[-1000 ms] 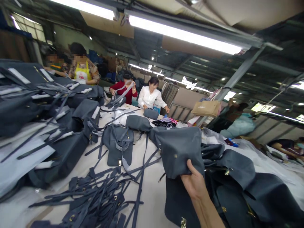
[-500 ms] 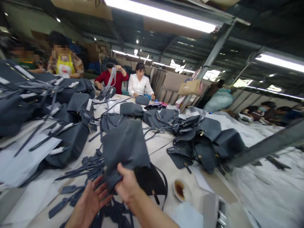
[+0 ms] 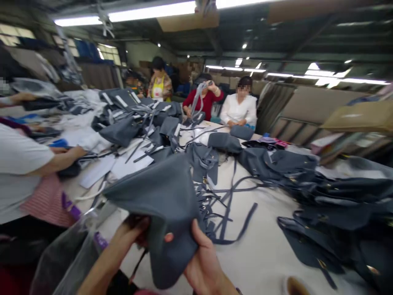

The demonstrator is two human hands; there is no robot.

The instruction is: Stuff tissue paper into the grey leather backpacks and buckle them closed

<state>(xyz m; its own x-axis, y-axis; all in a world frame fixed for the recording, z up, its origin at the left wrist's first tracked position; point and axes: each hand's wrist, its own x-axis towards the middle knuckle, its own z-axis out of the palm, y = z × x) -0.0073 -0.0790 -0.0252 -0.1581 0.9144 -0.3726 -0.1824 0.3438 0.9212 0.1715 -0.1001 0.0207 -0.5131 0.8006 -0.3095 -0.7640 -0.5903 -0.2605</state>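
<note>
- Head view: a dark grey bag (image 3: 159, 192) is held up above the near part of the pale table (image 3: 260, 250), slightly left of centre, its body tilted and a rounded flap hanging toward the near side.
- The left hand (image 3: 130, 235) grasps the bag's lower left edge with bent fingers; their tips are hidden in shadow.
- The right hand (image 3: 204, 260) grips the flap's right edge, thumb on the surface and the other fingers behind it.
- A small round reddish spot (image 3: 168, 237) shows on the bag between the two hands.
- Just beyond the bag, to its right, dark straps (image 3: 225, 221) lie loose on the table.
- Farther right is a heap of dark bags (image 3: 346, 200); another bag pile (image 3: 123, 133) fills the far left, with white sheets (image 3: 132, 166) on its near side.
- At the near right edge stands a cup (image 3: 296, 286) of brown liquid, partly cut off.
- On the left, a co-worker in a pale shirt (image 3: 21, 164) reaches over the table; across it, a co-worker in red (image 3: 208, 106) holds grey strips (image 3: 197, 100).
</note>
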